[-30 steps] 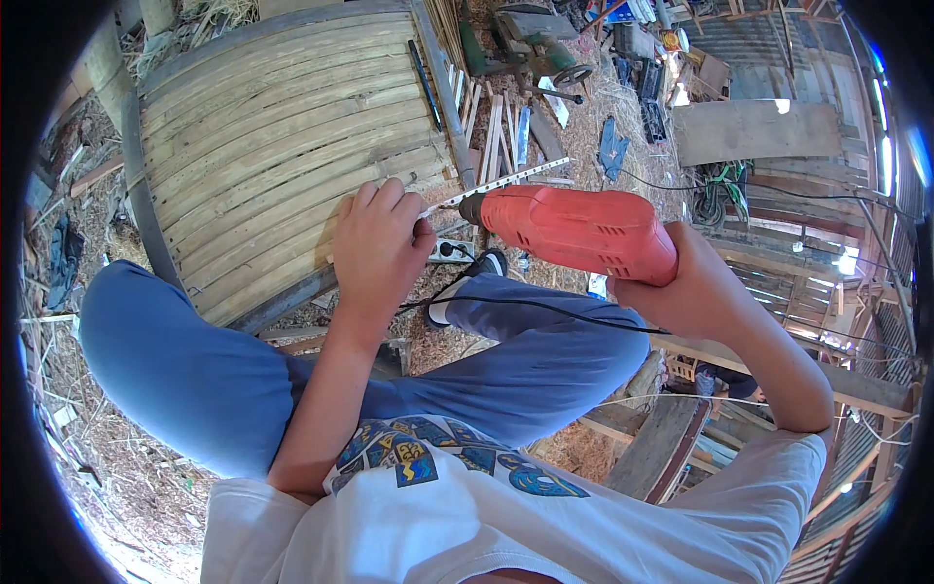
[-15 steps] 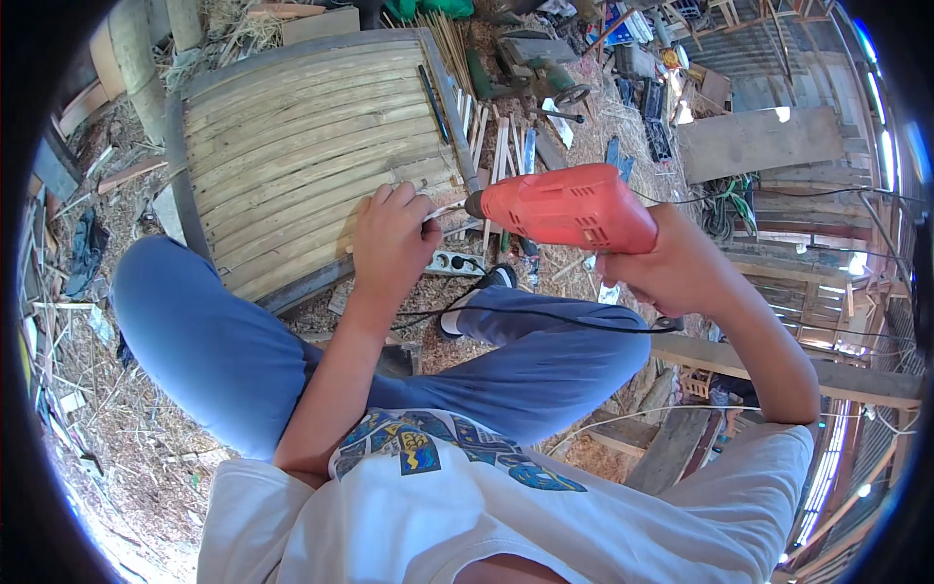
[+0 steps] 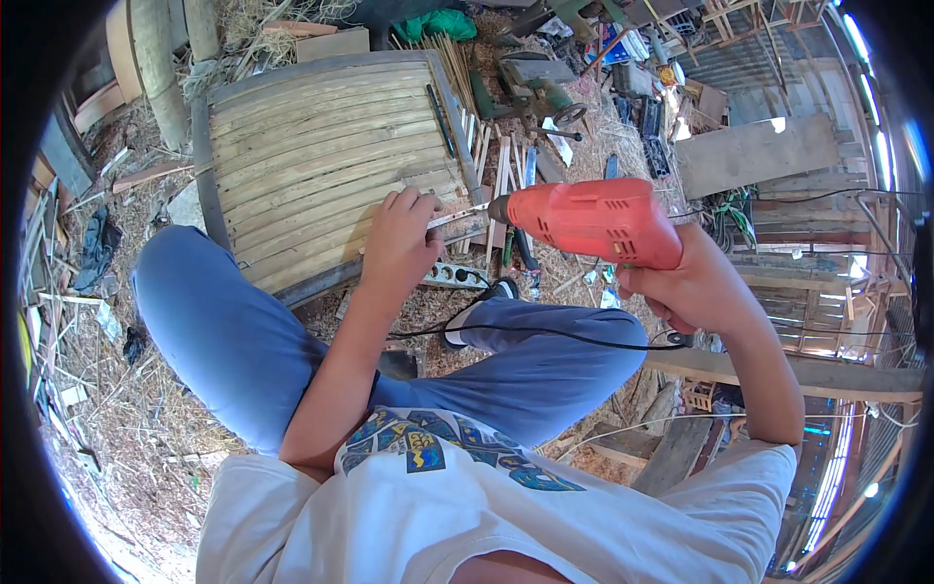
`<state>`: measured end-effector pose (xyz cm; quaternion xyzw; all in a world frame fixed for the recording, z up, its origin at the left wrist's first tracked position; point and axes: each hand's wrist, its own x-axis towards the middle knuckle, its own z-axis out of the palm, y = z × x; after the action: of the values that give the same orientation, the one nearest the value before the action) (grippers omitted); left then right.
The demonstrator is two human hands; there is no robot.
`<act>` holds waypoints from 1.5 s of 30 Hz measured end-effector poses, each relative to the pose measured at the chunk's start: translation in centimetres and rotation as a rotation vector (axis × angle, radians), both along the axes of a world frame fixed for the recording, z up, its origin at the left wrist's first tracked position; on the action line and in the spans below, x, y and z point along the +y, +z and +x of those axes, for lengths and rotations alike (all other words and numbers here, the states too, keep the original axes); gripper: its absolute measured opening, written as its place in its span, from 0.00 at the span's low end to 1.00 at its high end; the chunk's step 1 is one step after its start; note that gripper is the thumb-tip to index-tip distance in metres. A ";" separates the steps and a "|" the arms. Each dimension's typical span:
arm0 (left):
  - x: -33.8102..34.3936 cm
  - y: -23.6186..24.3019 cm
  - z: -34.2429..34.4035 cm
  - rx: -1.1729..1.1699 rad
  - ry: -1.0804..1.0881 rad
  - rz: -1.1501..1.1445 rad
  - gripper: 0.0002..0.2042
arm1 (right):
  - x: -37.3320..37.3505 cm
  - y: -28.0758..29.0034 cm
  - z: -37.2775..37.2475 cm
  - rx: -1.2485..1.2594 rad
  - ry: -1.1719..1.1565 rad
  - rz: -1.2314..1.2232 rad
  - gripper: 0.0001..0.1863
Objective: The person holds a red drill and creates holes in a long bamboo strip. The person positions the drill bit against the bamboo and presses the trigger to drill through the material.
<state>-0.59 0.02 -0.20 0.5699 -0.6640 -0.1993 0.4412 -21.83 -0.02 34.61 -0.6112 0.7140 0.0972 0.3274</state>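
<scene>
My right hand (image 3: 676, 282) grips the handle of a red power drill (image 3: 593, 219), which lies level with its dark chuck pointing left. A black cord trails from the handle across my leg. Close to the chuck, my left hand (image 3: 401, 243) is closed, fingers curled, at the front right corner of a slatted wooden panel (image 3: 321, 156). From its fingertips a thin pale strip (image 3: 455, 216) runs toward the drill's tip. Whether the bit touches the strip I cannot make out. The strip's other end is hidden by the hand.
A white power strip (image 3: 449, 273) with a plug in it lies on the ground by my foot. Loose wooden sticks (image 3: 502, 175) lie beyond the chuck. A dark slim rod (image 3: 440, 119) rests on the panel. Behind stands a greenish machine with a wheel (image 3: 550, 102).
The drill has drawn slightly right, so the gap between its chuck and my left hand is wider. More of the pale strip shows. The whole view has shifted a little.
</scene>
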 end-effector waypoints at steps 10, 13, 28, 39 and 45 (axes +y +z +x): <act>0.7 0.8 1.3 -0.088 -0.043 0.040 0.13 | 1.3 -1.5 0.7 -0.007 -0.036 0.031 0.12; 0.6 0.1 1.2 -0.106 -0.027 0.035 0.11 | 1.1 -2.5 0.5 -0.026 -0.029 0.038 0.12; 0.3 -0.2 1.1 -0.070 -0.003 0.009 0.08 | 0.9 -4.5 -0.4 -0.083 0.034 0.009 0.13; 0.4 0.3 1.3 -0.069 -0.027 0.068 0.07 | 0.6 -4.7 -0.3 -0.065 -0.004 0.031 0.12; 0.4 0.3 1.3 -0.064 -0.036 0.073 0.07 | 0.5 -5.1 -0.9 -0.109 0.004 0.030 0.12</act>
<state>0.73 0.39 0.13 0.5798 -0.6800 -0.2130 0.3950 -22.75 0.51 29.46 -0.6121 0.6924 0.0752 0.3745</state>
